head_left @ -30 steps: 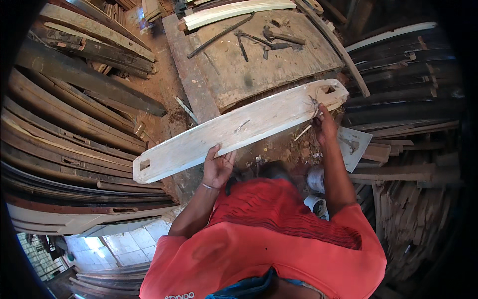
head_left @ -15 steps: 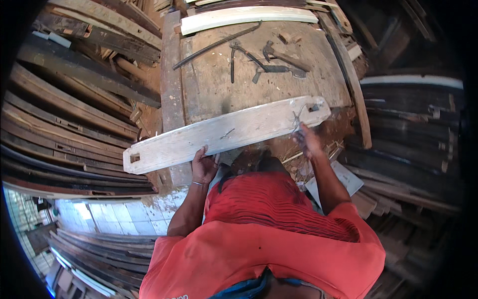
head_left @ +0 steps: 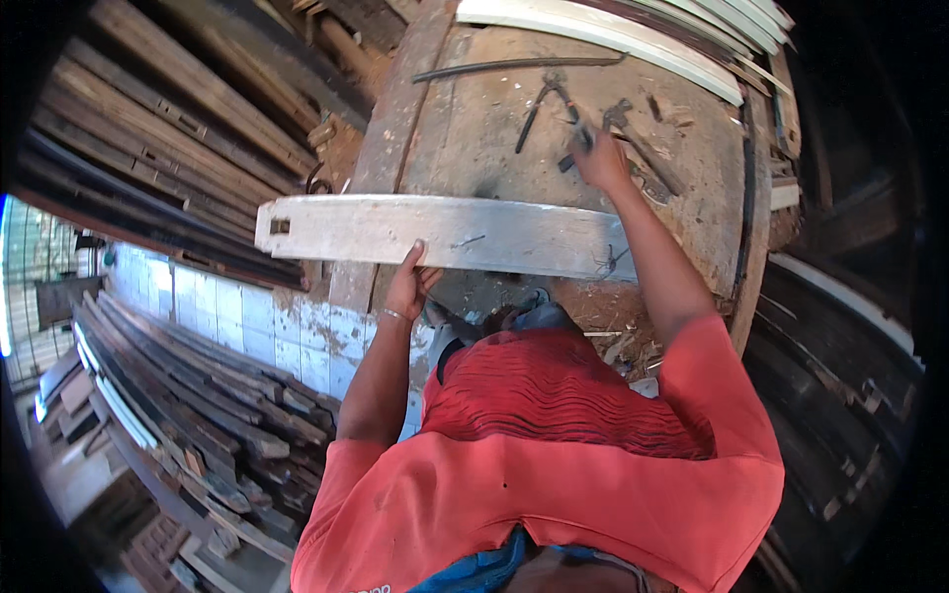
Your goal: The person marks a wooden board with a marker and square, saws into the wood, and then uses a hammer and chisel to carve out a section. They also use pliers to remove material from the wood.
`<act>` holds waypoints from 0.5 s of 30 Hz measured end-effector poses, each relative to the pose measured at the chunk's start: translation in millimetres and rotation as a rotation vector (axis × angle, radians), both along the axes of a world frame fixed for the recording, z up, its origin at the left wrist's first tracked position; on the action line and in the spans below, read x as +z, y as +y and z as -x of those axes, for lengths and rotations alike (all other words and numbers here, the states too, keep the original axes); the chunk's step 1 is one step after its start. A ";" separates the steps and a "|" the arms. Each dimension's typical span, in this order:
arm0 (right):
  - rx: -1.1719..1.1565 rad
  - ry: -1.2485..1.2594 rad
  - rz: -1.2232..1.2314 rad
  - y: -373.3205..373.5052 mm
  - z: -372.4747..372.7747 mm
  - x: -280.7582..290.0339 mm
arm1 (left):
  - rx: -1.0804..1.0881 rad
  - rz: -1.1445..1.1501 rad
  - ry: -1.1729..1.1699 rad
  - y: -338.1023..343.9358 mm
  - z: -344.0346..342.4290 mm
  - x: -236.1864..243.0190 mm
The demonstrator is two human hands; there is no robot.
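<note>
A long pale plank (head_left: 356,222) with a rectangular hole near its left end lies across the near side of the workbench. My left hand (head_left: 407,282) grips its near edge, thumb on top. A thin nail-like piece (head_left: 468,241) and a small cluster of similar pieces (head_left: 613,261) show on the plank. My right forearm hides its right end. My right hand (head_left: 601,161) is over the tools, covering part of a dark-handled tool; its blurred fingers do not show whether they grip it. Nearby lie pincers (head_left: 550,87) and a claw hammer (head_left: 643,153) with a wooden handle.
A long dark metal bar (head_left: 514,65) lies at the far side of the workbench (head_left: 474,128), before white-edged boards (head_left: 593,35). Stacked dark boards (head_left: 178,109) rise at the left, with more timber (head_left: 208,405) lower left. Dark planks (head_left: 830,366) stand at the right.
My right hand has left the plank's right end and reached out to the tools. The plank has turned nearly level; my left hand stays on it. The whole view has swung.
</note>
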State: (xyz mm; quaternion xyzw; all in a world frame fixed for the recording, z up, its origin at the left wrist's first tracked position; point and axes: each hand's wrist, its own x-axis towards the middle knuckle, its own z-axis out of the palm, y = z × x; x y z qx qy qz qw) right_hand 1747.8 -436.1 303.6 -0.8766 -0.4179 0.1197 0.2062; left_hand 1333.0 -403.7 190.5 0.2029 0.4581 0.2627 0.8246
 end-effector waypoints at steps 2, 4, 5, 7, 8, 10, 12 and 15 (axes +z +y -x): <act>-0.147 -0.300 -0.022 47.2 -24.0 -40.4 | -0.005 -0.049 0.324 -4.8 -8.8 8.1; -0.192 -0.179 0.148 77.0 -28.9 -49.3 | 0.026 -0.052 0.412 -15.8 0.8 2.0; -0.221 -0.121 0.233 87.2 -27.0 -52.1 | 0.103 -0.091 0.407 -24.9 4.6 1.6; -0.286 0.094 0.252 104.0 -23.6 -52.7 | 0.246 -0.242 0.414 -44.2 22.4 -10.4; -0.324 0.248 0.185 110.0 -25.2 -53.0 | 0.254 -0.241 0.415 -51.7 28.5 -9.7; -0.343 0.354 0.057 109.0 -27.2 -59.2 | 0.097 -0.738 0.592 -56.0 35.9 -9.4; -0.026 0.260 -0.237 92.2 13.4 -38.9 | -0.016 -1.076 0.800 -56.5 35.4 22.4; 0.068 0.204 -0.557 44.7 75.8 -2.5 | -0.162 -1.624 0.901 -26.2 11.5 30.8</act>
